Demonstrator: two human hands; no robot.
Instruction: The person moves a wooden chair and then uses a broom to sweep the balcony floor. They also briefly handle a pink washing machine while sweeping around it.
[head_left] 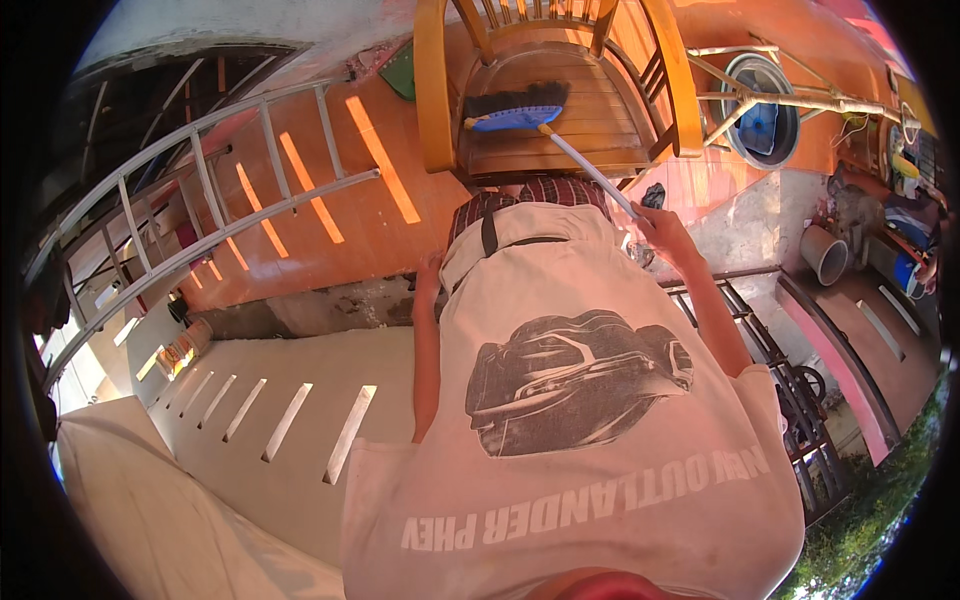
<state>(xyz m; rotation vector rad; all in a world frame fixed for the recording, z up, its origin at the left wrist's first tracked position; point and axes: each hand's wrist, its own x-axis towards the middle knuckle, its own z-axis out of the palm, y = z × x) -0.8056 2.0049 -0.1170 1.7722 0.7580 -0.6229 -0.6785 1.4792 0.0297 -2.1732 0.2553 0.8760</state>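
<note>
My right hand [663, 232] is closed around the pale handle of a broom [590, 168]. The broom's blue head [515, 119] and dark bristles lie across the seat of a brown wooden armchair [590, 85] in front of me, its bristles pointing to the far side. My left hand [428, 275] hangs at my left side, close to the hem of my light printed shirt [540, 230]. Its fingers are mostly hidden, so I cannot see whether they are closed.
A metal ladder [200, 175] slants along the left. To the right are a bamboo frame [790, 99] and a round basin [790, 140] with something blue in it. A bucket [824, 254] and a dark metal rack [765, 340] stand nearer. Sunlit strips cross the orange floor [345, 150].
</note>
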